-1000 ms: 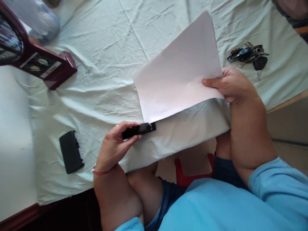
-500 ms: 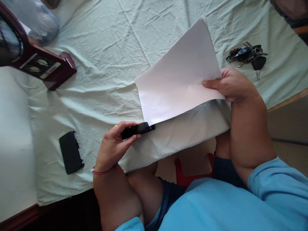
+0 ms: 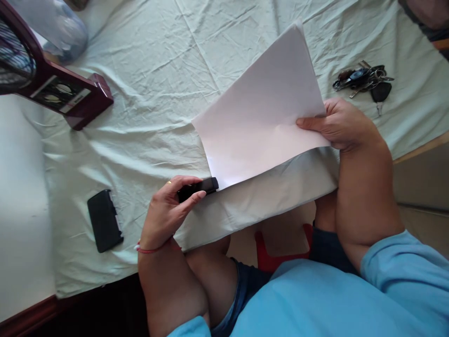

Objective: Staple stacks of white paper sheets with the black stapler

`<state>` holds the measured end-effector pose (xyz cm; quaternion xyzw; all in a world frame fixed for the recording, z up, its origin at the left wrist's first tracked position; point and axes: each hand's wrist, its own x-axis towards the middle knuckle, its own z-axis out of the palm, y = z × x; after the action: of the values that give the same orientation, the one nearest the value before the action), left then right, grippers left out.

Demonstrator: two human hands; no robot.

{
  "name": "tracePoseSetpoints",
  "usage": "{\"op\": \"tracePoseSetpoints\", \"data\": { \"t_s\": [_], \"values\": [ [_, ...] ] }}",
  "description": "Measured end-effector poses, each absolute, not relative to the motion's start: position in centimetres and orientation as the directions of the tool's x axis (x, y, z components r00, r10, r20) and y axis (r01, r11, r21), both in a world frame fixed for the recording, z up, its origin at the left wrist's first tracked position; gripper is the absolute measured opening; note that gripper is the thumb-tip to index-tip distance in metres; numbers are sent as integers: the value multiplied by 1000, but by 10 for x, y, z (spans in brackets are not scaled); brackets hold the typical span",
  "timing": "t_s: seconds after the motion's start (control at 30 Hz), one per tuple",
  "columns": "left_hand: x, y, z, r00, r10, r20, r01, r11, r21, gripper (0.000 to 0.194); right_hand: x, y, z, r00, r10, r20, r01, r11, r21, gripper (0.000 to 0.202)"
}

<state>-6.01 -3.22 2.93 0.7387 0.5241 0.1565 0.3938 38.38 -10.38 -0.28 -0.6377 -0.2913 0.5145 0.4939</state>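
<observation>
White paper sheets are held at a slant over the cloth-covered table. My right hand grips their right edge, thumb on top and fingers underneath. Near the table's front edge, my left hand is closed around a black stapler. The front end of the stapler meets the lower left corner of the sheets, and its lower part is hidden there.
A black phone-like case lies at the left. Behind it stand a dark red racket-shaped device and a clear plastic bag. A bunch of keys rests on the pale green tablecloth beyond my right hand.
The lower left corner of the sheets has moved slightly down and left, over the stapler's lower jaw. The stapler's top is now rolled more toward the camera, and its lower tip no longer shows.
</observation>
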Motion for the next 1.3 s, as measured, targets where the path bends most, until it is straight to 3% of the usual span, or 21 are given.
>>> {"op": "tracePoseSetpoints", "data": {
  "t_s": [0.17,0.37,0.57,0.77,0.87,1.0,1.2,1.3],
  "values": [
    [-56,-32,24,384,913,-133,624,-150,767,31,382,-102,-4,327,869,-372,-136,-346,-928,23],
    [-42,-34,31,386,904,-181,735,-183,653,28,383,-101,-12,348,884,-311,-98,-296,-950,25],
    [-50,-29,31,420,865,-276,654,-78,752,38,384,-99,-11,405,847,-343,-155,-306,-939,26],
    [-52,-24,37,474,798,-373,689,-71,721,55,382,-95,-10,483,824,-296,-197,-227,-954,29],
    [-48,-21,34,370,882,-291,601,12,799,51,375,-97,-4,502,814,-293,-212,-213,-954,30],
    [-39,-18,22,241,943,-228,348,136,928,58,367,-99,3,526,820,-226,-235,-115,-965,30],
    [-13,-12,6,284,929,-239,219,180,959,44,366,-107,11,569,821,-40,-125,38,-991,40],
    [-7,-8,-4,197,959,-206,133,182,974,51,364,-110,14,601,799,18,-118,112,-987,45]
  ]
}}
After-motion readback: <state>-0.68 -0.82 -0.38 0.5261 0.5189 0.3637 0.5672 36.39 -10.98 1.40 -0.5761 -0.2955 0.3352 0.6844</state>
